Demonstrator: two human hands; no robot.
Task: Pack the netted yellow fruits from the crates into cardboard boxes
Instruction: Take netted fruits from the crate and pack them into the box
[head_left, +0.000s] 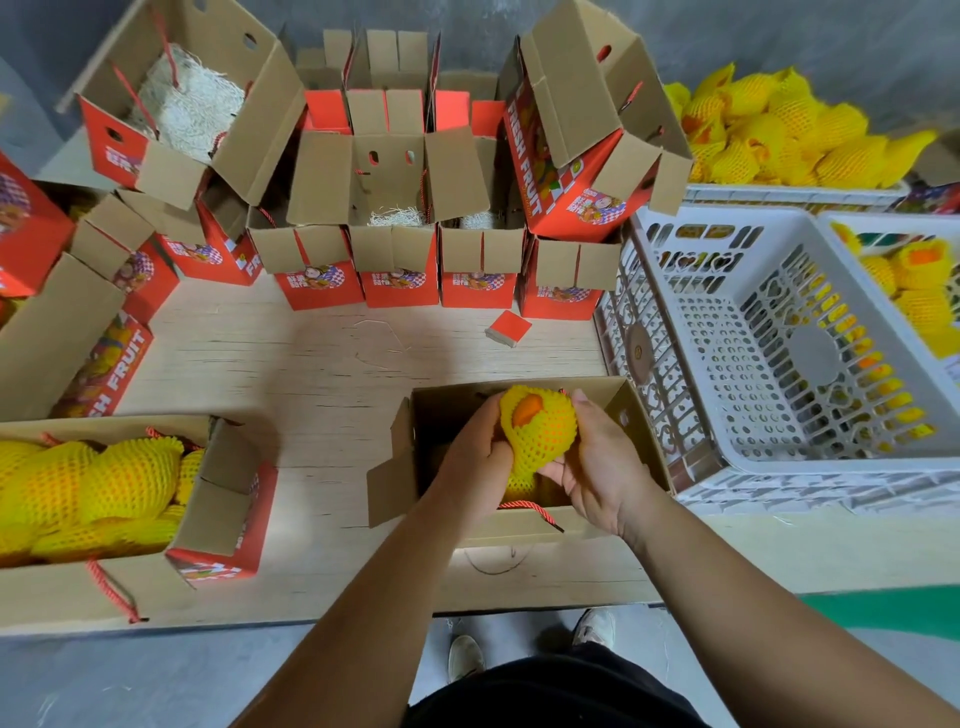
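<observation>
A yellow netted fruit (537, 428) with an orange patch at its top is held over the open cardboard box (639, 426) in front of me. My left hand (480, 457) grips its left side and my right hand (597, 462) cups its right side and bottom. More netted fruit (519, 486) lies low inside that box, mostly hidden by my hands. A white plastic crate (748, 364) to the right shows a bare perforated floor. Further right another crate (914, 301) holds netted fruits.
A filled box of netted fruits (104, 493) sits at the left on the wooden table (332, 364). Several open red-and-brown boxes (395, 244) line the back, some with shredded padding. A heap of netted fruits (779, 135) lies at the back right. A small red block (509, 327) rests mid-table.
</observation>
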